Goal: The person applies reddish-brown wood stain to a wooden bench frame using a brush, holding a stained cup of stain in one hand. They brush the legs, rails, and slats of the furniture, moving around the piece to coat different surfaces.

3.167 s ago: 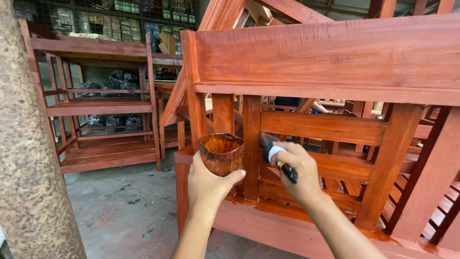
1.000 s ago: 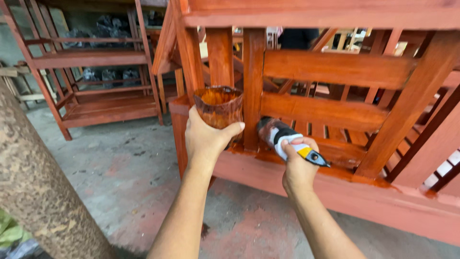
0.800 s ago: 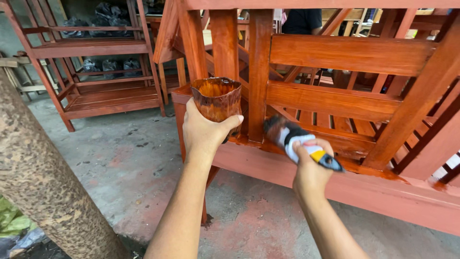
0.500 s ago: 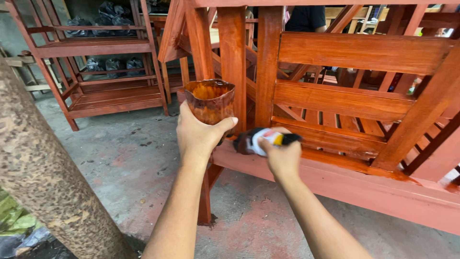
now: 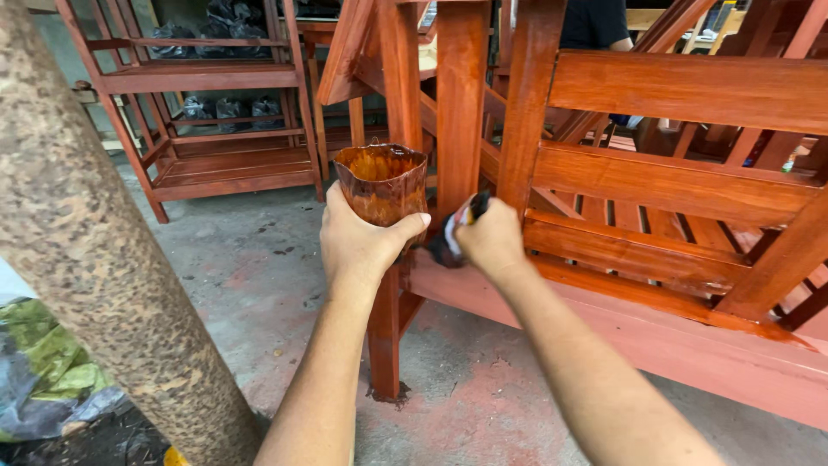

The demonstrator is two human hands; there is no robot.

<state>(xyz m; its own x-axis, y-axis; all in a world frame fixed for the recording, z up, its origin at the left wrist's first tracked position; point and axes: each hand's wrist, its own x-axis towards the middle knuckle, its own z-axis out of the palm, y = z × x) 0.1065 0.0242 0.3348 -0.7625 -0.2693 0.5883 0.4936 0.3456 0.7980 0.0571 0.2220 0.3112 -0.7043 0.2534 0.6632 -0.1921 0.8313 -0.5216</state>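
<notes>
Left hand: the left hand (image 5: 358, 246) is wrapped around the lower half of a stain-smeared, crumpled plastic cup (image 5: 382, 183), thumb across its front, at frame centre.
Right hand: the right hand (image 5: 492, 240) is closed in a fist around a dark-handled paintbrush with a white band (image 5: 457, 231), just right of the cup; the bristle end points down-left, touching or nearly touching the frame's lower rail.
Work piece: the red-brown stained wooden frame of posts and rails (image 5: 655, 181) fills the centre and right; its surfaces look wet and glossy.
Container, cup: upright, mouth open, walls coated in reddish-brown stain; the liquid level inside cannot be seen.
Container, bags: dark filled bags (image 5: 216, 108) sit on the stained wooden shelf rack (image 5: 216, 82) at upper left; contents not visible.
Risk, spill: the cup wall is soft and dented; a tighter squeeze or a tilt is likely to slop stain over the rim.
Risk, drips: a loaded brush held low could drip onto the concrete floor (image 5: 259, 267), already blotched red.
Risk, contact: the forearms pass close to fresh rails and may smear the finish.
Bystander: a person in a dark shirt (image 5: 595, 22) stands behind the frame, upper right.
</notes>
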